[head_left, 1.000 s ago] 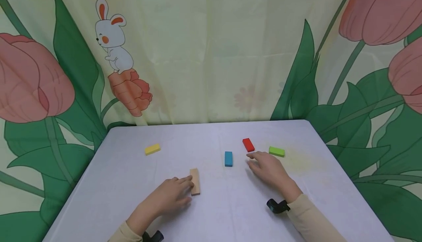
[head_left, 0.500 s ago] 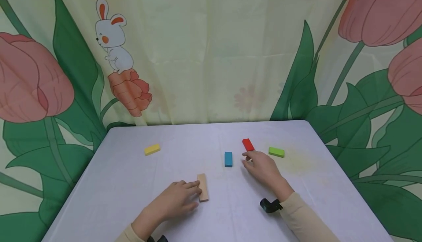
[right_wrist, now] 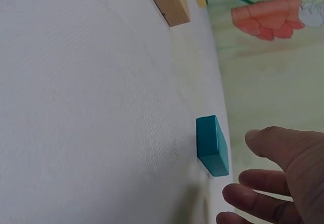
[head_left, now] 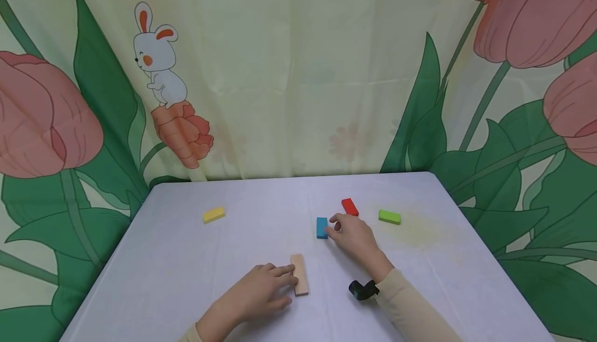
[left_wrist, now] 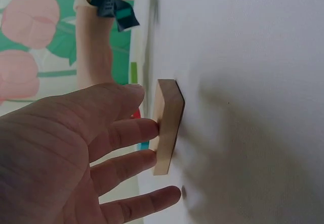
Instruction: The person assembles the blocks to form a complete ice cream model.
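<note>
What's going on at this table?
A person has both hands over a white-covered table. The left hand touches a long, plain wooden block with its fingertips. The right hand is beside a short, blue rectangular block but isn't gripping it. A red rectangular block and a bright green one lie farther back, with a yellow rectangular block off to the left.

Beige sleeves (head_left: pixel 412 305) — wrist-length, black angular device (head_left: pixel 363 290) at right wrist, bare hands (head_left: pixel 267 289)
</note>
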Available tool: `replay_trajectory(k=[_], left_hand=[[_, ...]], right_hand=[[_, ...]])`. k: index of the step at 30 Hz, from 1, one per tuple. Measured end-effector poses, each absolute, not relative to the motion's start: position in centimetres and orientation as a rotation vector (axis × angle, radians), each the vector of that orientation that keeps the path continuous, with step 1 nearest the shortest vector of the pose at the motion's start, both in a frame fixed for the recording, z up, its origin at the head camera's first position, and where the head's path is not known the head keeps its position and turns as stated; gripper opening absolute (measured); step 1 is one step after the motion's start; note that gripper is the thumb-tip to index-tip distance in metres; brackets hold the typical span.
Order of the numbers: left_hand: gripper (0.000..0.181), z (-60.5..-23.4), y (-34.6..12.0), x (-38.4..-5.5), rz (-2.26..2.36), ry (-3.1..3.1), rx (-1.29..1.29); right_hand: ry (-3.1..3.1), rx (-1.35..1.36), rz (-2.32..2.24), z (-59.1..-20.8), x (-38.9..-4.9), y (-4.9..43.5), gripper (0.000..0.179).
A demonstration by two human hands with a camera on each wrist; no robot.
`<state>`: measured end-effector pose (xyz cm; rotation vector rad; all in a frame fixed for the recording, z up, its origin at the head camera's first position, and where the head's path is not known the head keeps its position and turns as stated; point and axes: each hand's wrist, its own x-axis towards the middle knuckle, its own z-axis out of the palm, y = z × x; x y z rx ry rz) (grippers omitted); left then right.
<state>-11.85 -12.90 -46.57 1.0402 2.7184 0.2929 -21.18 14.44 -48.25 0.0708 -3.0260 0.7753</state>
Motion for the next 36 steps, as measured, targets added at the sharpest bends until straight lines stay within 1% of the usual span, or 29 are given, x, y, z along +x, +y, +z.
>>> replay_trajectory(k=[8, 15, 36], left_hand=[[0.038, -46.7, -12.4, -11.4, 0.279, 2.723, 1.133], [0.039, -46.6, -11.9, -11.0, 0.265, 2.704, 1.151], [0.04, -46.8, -10.9, -11.1, 0.238, 2.669, 1.179]], right_hand=[[-3.026, 0.029, 0.807, -49.0, -21.6, 13.5, 0.038], [-3.029, 0.003, 0.763, -49.5, -22.0, 12.9, 0.041], [-3.018, 0.104, 0.834, -49.4, -22.1, 12.5, 0.029]])
